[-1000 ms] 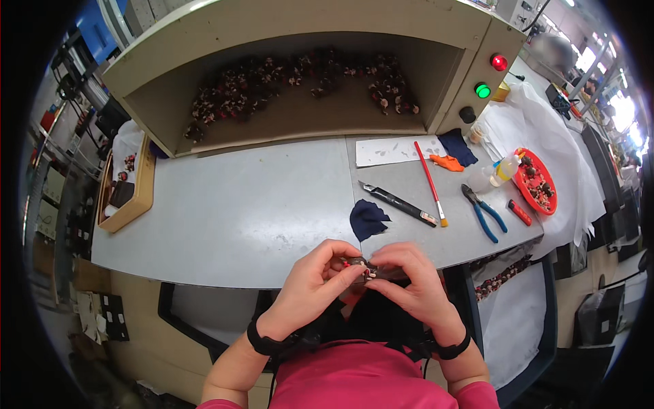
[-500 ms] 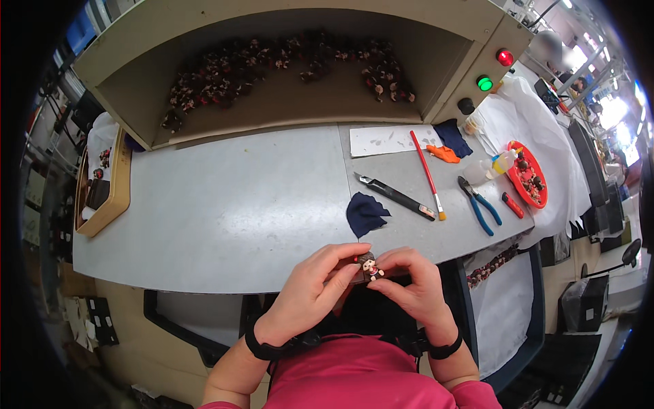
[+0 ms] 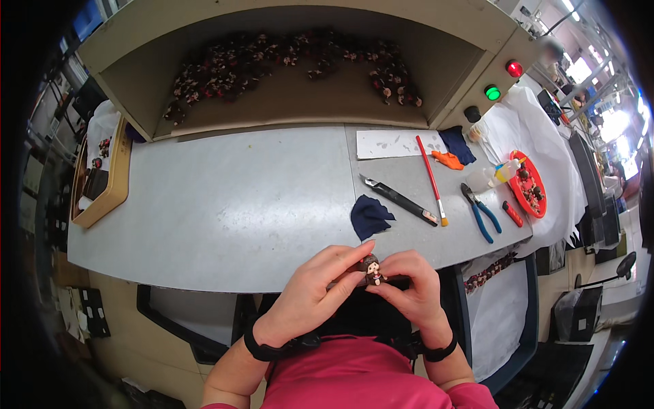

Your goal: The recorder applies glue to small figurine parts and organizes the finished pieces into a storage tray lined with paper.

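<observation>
Between my two hands, just over the front edge of the grey table [image 3: 204, 204], is a small doll figurine [image 3: 372, 271] with dark brown hair and a pale face. My left hand [image 3: 319, 281] pinches it from the left, fingers over the back of its head. My right hand [image 3: 413, 283] grips its right side between thumb and fingers. The figurine is upright and faces up toward me. A dark blue cloth scrap [image 3: 370, 217] lies on the table just beyond my hands.
A black utility knife [image 3: 400, 200], red brush [image 3: 432, 178], blue-handled pliers [image 3: 482, 213], orange cloth [image 3: 447, 160] and squeeze bottle [image 3: 485, 178] lie right. A red dish [image 3: 516, 193] holds figurine parts. Many figurines [image 3: 231, 73] fill the beige open-fronted box [image 3: 306, 124] behind. A yellowish bin [image 3: 122, 178] stands left.
The figurine has turned slightly in my fingers, its face now more upright. My hands stay almost in place, and the whole view has shifted a little.
</observation>
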A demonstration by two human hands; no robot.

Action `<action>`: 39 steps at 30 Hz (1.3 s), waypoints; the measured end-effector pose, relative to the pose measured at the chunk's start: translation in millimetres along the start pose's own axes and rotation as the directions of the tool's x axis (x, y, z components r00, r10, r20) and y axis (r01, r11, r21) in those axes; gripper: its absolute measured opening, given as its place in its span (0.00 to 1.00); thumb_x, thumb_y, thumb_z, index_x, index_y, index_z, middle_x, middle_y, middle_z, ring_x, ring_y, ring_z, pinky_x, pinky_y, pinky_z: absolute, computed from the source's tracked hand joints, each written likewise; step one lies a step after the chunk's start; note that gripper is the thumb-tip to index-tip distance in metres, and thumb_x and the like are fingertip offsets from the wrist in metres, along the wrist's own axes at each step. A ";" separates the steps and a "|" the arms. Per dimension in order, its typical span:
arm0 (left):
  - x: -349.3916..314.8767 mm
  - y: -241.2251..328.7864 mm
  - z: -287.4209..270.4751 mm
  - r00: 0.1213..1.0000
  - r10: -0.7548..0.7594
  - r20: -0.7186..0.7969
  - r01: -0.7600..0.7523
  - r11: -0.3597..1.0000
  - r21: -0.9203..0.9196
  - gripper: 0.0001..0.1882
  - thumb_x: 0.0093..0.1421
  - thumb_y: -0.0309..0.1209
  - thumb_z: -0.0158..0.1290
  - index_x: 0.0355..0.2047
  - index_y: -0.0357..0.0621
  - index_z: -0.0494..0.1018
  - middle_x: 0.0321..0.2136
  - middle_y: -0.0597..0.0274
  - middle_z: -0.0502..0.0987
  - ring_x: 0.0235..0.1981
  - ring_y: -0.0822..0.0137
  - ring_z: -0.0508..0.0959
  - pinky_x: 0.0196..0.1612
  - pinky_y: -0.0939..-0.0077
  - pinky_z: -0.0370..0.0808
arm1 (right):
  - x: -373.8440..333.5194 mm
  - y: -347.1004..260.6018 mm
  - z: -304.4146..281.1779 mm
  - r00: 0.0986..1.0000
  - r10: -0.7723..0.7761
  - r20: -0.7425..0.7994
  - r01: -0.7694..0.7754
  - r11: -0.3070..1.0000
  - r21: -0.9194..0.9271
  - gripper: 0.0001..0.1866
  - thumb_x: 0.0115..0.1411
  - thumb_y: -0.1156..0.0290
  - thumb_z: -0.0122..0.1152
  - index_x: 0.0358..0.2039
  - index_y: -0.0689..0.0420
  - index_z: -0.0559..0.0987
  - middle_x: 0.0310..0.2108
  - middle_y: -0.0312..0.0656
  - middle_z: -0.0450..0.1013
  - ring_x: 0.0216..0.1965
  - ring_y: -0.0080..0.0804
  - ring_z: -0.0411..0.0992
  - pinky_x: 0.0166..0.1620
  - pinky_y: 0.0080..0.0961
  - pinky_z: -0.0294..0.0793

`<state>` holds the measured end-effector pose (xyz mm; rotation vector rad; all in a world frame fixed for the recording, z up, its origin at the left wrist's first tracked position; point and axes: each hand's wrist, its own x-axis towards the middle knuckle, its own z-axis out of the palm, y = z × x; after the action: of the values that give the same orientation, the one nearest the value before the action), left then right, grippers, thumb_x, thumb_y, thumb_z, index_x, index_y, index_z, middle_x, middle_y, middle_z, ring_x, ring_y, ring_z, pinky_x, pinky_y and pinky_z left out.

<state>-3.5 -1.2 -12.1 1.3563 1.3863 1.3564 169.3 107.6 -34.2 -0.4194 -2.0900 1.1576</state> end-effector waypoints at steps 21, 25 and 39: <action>4.2 1.7 10.6 0.990 -0.124 -0.074 0.113 0.984 -0.141 0.13 0.62 0.25 0.53 0.47 0.36 0.71 0.43 0.57 0.70 0.39 0.71 0.77 0.43 0.79 0.77 | 0.7 0.2 -1.1 0.995 -0.095 0.034 0.098 0.991 -0.088 0.16 0.45 0.80 0.72 0.35 0.57 0.78 0.35 0.41 0.77 0.36 0.35 0.76 0.38 0.26 0.77; 5.0 5.1 15.0 0.980 -0.161 -0.120 0.146 0.981 -0.126 0.08 0.64 0.25 0.50 0.42 0.35 0.73 0.41 0.58 0.71 0.37 0.72 0.77 0.42 0.80 0.78 | -0.6 -0.2 0.7 0.995 -0.087 0.052 0.092 0.991 -0.092 0.18 0.43 0.81 0.73 0.35 0.58 0.78 0.35 0.42 0.77 0.37 0.35 0.76 0.39 0.26 0.76; 1.9 0.0 10.1 0.993 -0.084 -0.087 0.080 0.996 -0.042 0.14 0.67 0.28 0.45 0.51 0.40 0.72 0.37 0.59 0.74 0.31 0.69 0.75 0.36 0.78 0.72 | -3.4 -1.0 1.8 1.000 -0.010 0.011 0.010 1.000 0.024 0.14 0.49 0.75 0.72 0.36 0.58 0.78 0.31 0.39 0.78 0.30 0.31 0.78 0.33 0.22 0.76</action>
<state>6.0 2.4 -13.4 1.2133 1.4514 1.3963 170.4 104.0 -35.4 -0.3922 -2.0831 1.1803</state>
